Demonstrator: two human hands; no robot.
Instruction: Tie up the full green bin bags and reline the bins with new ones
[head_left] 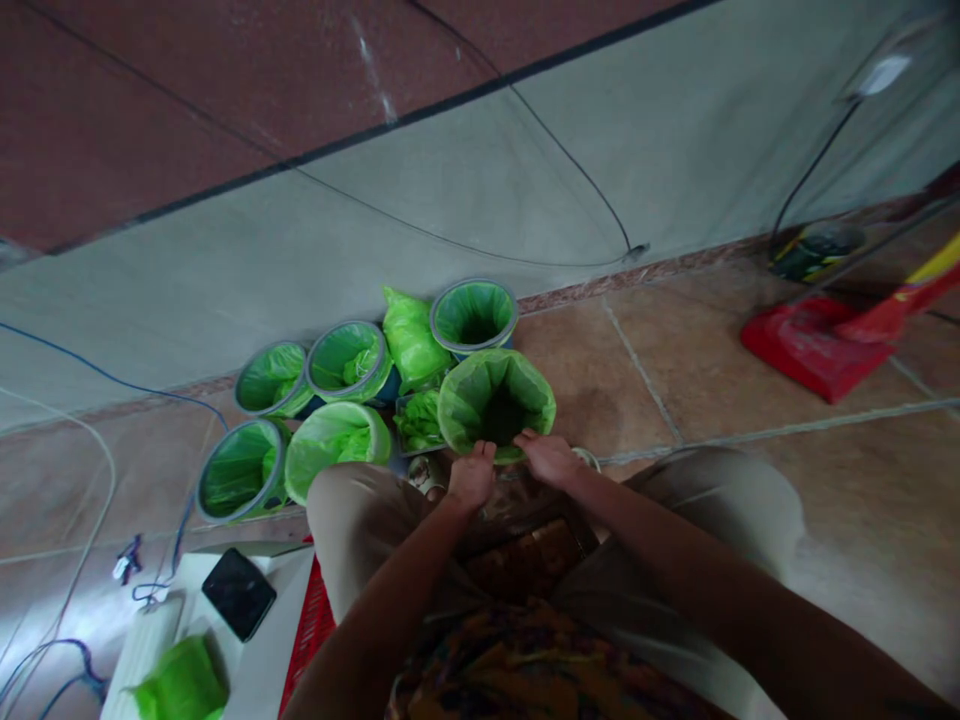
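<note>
I sit over a small bin lined with a green plastic bag (496,400), which stands on the tiled floor in front of my knees. My left hand (471,476) grips the near edge of the bag, its fingers curled over the rim. My right hand (550,458) holds the same edge just to the right, fingers closed on the plastic. The bag's mouth is spread wide and its inside looks dark.
Several more bins lined with green bags (349,360) stand in a cluster to the left by the wall, with a tied green bag (411,335) among them. A red dustpan (806,345) lies at right. A dark phone (238,592) and cables (90,500) are at lower left.
</note>
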